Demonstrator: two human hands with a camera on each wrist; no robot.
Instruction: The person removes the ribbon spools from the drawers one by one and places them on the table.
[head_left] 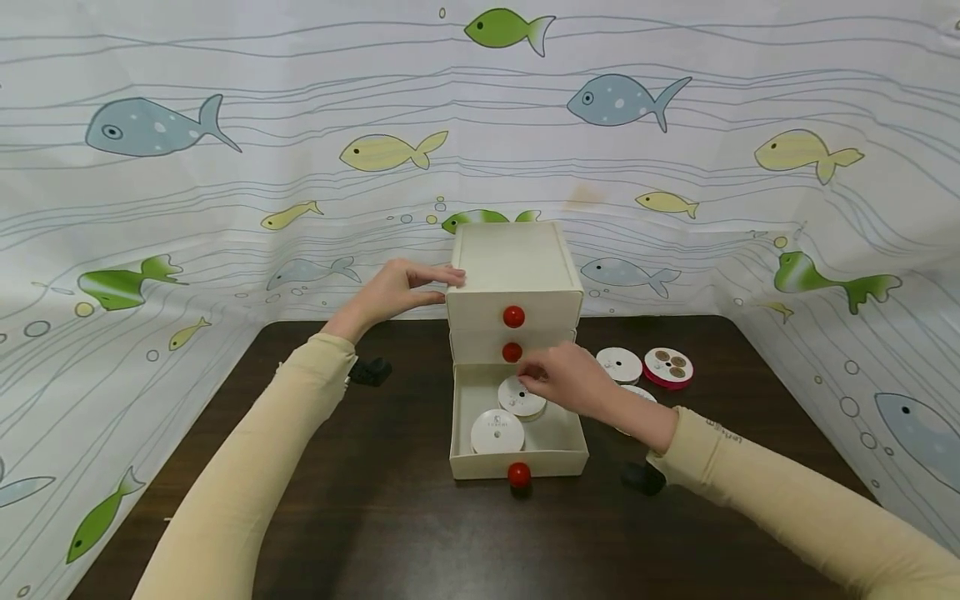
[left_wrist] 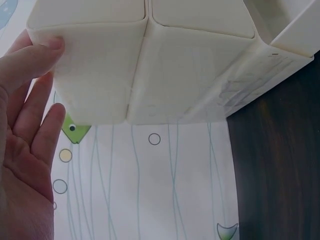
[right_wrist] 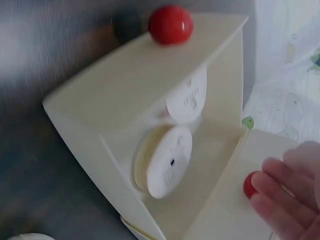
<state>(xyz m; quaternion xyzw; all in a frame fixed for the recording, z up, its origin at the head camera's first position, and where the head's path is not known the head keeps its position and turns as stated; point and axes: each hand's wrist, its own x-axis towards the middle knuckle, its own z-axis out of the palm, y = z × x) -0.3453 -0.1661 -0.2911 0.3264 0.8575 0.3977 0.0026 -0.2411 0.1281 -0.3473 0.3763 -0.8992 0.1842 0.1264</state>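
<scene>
A small cream drawer cabinet point(head_left: 517, 258) with red knobs stands on the table, its bottom drawer point(head_left: 468, 383) pulled out. Two white spools lie inside: the front spool point(head_left: 497, 433) flat near the drawer front, the rear spool point(right_wrist: 170, 162) behind it to the right. My left hand point(head_left: 397, 287) rests on the cabinet's upper left edge, a finger on top and the thumb point(left_wrist: 52, 44) against the side. My right hand point(head_left: 570, 379) hovers over the drawer holding nothing, fingers loosely bent; in the right wrist view they overlap the middle drawer's red knob point(right_wrist: 250, 185).
To the cabinet's right on the dark table point(head_left: 360, 517) are a white spool point(head_left: 618, 363), a spool with a pink edge point(head_left: 668, 367) and another white spool point(head_left: 637, 395), partly behind my right forearm. A fish-print sheet point(head_left: 300, 75) surrounds the table's back and sides.
</scene>
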